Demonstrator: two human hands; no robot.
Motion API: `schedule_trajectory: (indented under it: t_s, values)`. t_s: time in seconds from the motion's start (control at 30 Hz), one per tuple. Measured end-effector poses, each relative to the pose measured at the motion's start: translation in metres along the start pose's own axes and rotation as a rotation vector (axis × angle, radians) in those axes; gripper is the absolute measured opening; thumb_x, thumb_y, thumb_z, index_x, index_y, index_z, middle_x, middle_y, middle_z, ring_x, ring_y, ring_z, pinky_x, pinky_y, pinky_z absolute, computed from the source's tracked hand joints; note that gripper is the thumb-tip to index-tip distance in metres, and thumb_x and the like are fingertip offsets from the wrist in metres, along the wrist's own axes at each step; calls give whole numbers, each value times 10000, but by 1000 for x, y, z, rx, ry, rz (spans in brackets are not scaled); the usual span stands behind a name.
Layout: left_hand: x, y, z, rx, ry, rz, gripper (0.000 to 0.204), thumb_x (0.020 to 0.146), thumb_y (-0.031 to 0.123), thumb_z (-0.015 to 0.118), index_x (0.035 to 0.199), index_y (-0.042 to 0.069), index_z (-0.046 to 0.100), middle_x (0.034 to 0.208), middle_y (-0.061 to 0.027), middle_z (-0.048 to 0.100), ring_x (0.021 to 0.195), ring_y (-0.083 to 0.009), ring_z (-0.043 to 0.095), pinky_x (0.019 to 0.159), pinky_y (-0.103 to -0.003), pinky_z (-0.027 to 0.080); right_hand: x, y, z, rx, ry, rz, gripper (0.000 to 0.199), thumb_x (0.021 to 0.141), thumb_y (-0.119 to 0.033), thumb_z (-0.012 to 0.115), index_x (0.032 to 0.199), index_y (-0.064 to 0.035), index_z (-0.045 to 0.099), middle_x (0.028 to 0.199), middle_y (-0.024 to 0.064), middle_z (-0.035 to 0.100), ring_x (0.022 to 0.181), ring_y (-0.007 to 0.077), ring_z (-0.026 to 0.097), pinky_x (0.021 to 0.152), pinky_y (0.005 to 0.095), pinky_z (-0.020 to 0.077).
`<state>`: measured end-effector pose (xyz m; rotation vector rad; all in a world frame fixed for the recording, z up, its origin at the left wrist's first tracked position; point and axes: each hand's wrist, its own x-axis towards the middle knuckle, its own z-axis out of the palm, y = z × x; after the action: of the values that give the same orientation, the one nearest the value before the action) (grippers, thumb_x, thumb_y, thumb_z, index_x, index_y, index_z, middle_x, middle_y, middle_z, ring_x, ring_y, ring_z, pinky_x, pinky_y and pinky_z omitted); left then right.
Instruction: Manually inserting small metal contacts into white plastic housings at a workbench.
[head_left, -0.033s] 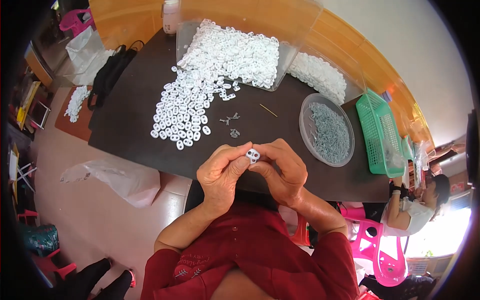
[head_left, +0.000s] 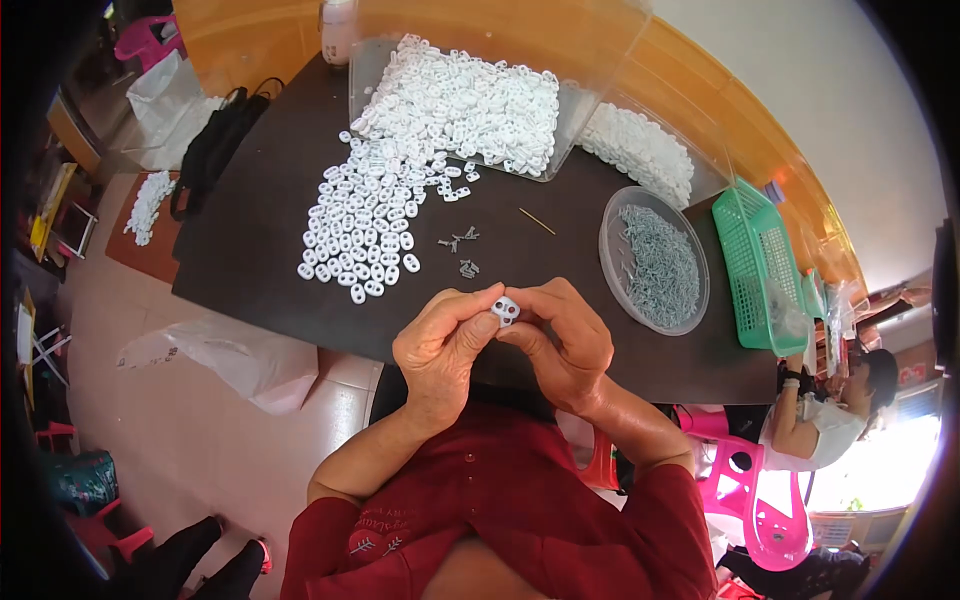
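Pinched between the fingertips of both hands, just off the table's near edge, is a small white two-holed plastic piece (head_left: pixel 507 311). My left hand (head_left: pixel 440 350) grips its left side with thumb and index finger. On the other side, the thumb and index finger of my right hand (head_left: pixel 567 345) close on it, hiding part of its edge. Beyond my hands lie two little groups of small grey metal pieces (head_left: pixel 469 268). Similar white oval two-holed pieces (head_left: pixel 355 240) are spread to the left, running back to a large heap (head_left: pixel 470 105) in a tipped clear plastic bin (head_left: pixel 572 125).
A round clear tub (head_left: pixel 606 270) of small grey metal pieces stands at right on the dark table (head_left: pixel 250 220). Beside it is a green basket (head_left: pixel 745 300). A thin yellowish stick (head_left: pixel 537 221) lies mid-table. Another clear bin of white pieces (head_left: pixel 640 145) stands behind. A person (head_left: pixel 815 430) is at far right.
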<state>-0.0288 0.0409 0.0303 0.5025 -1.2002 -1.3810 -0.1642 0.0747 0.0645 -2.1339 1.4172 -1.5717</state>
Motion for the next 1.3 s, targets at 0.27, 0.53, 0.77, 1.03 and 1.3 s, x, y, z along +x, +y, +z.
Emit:
schedule_trajectory:
  t_s: [0.27, 0.53, 0.77, 1.03, 1.3]
  values:
    - [43, -9, -3, 21, -110, -110, 287, 846, 27, 626, 1129, -19, 609, 841, -30, 570, 751, -79, 518, 655, -183, 420, 20, 31, 2, -3, 42, 83, 305, 732, -13, 704, 1013, 56, 607, 816, 105, 619, 670, 170, 550, 568, 251, 433]
    - [58, -17, 3, 190, -216, -48, 302, 857, 123, 636, 1104, -49, 610, 810, -20, 539, 727, -86, 472, 640, -197, 384, 17, 37, 0, -24, 117, 146, 312, 747, -31, 698, 1032, 51, 603, 809, 92, 621, 669, 173, 544, 580, 258, 434]
    - [37, -14, -3, 184, -110, 52, 268, 862, 33, 604, 1122, -28, 608, 783, -20, 536, 685, -76, 476, 583, -187, 390, 9, 23, 7, -18, 88, 105, 311, 764, -30, 684, 1057, 37, 602, 792, 76, 605, 678, 162, 541, 591, 252, 432]
    - [11, 1, -5, 244, -127, 102, 262, 850, 22, 614, 1110, -13, 621, 784, -32, 570, 673, -84, 526, 580, -195, 423, -6, -4, 4, 230, 83, 250, 211, 793, 38, 623, 1004, 17, 620, 851, 99, 637, 715, 188, 580, 637, 276, 468]
    - [-2, 11, -1, 354, -169, 155, 261, 841, 31, 628, 1099, -11, 627, 759, -37, 574, 669, -82, 530, 573, -198, 425, -18, -15, -6, 403, 85, 405, 162, 821, 24, 603, 978, 13, 642, 829, 68, 615, 732, 124, 577, 621, 248, 460]
